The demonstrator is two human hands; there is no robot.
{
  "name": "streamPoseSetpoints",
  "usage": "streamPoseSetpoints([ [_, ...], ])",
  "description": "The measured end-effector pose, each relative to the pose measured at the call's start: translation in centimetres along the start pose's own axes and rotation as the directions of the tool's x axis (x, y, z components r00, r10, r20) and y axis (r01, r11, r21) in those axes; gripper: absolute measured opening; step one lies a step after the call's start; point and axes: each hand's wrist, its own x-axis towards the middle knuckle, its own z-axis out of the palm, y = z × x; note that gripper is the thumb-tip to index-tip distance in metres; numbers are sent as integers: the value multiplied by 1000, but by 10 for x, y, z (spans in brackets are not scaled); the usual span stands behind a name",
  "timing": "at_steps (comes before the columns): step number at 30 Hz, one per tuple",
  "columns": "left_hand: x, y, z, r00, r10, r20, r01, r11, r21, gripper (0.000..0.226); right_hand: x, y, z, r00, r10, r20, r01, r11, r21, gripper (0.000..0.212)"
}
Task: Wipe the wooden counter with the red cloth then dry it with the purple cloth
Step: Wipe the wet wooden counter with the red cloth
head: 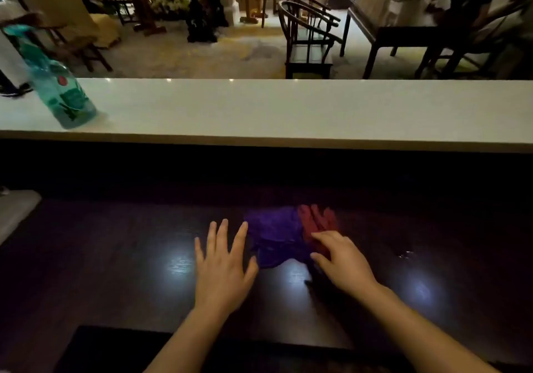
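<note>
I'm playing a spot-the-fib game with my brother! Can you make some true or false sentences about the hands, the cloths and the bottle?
1. The purple cloth lies left of the red cloth. True.
2. The right hand rests on the bottle. False: its fingers reach the red cloth.
3. The left hand is spread open on the wooden counter. True.
4. The bottle stands on the dark counter. False: it stands on the white ledge behind.
5. Both cloths hang from a chair. False: they lie crumpled on the wooden counter.

Right hand (343, 260) is covering the near part of the red cloth (315, 221). Purple cloth (274, 237) is overlapping its left edge. Green bottle (54, 81) is blurring, label unreadable.
</note>
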Motion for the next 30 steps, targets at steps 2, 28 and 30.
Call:
streamPoseSetpoints([
  [2, 10, 12, 19, 996, -15, 86, 17, 1000, -22, 69, 4, 13, 5, 999, 31, -6, -31, 999, 17, 51],
  [28, 32, 64, 121, 996, 14, 92, -9, 999, -49, 67, -111, 136, -38, 899, 312, -307, -305, 950, 71, 16],
  [30, 29, 68, 120, 998, 33, 57, -31, 999, -27, 68, -118, 154, -51, 852, 366, -374, -348, 930, 118, 13],
])
